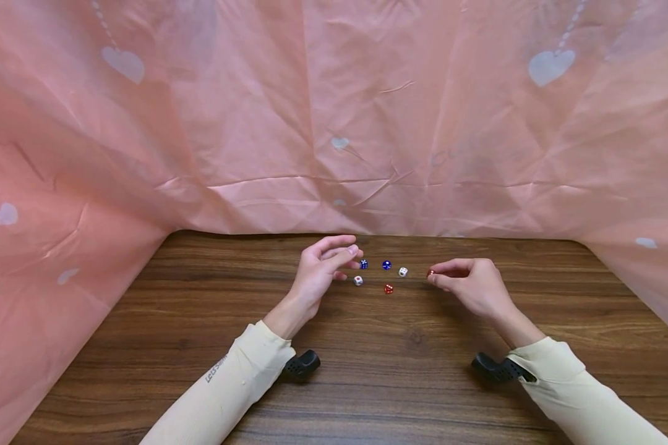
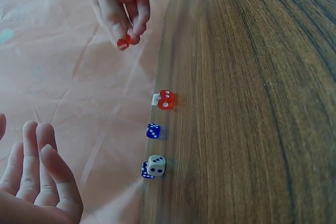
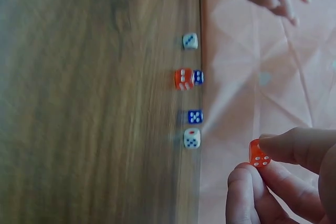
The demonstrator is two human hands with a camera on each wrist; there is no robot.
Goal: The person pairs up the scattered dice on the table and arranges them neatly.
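My right hand [image 1: 475, 287] pinches a red die [image 3: 259, 153] between thumb and fingertips, to the right of the other dice. My left hand [image 1: 321, 272] hangs with loosely extended fingers and holds nothing, close to the dice on the left. A blue die [image 1: 363, 264] lies right beside its fingertips, with a white die [image 1: 358, 280] just nearer to me. Farther right lie a second blue die [image 1: 386, 265] and a second white die [image 1: 403, 272]. Another red die [image 1: 388, 288] is the nearest of the group to me.
The dice lie on a brown wood-grain table [image 1: 389, 383]. Behind it and at both sides hangs a pink curtain [image 1: 367, 111] with pale hearts. Black wrist devices [image 1: 303, 364] stick out from both cream sleeves [image 1: 256, 358].
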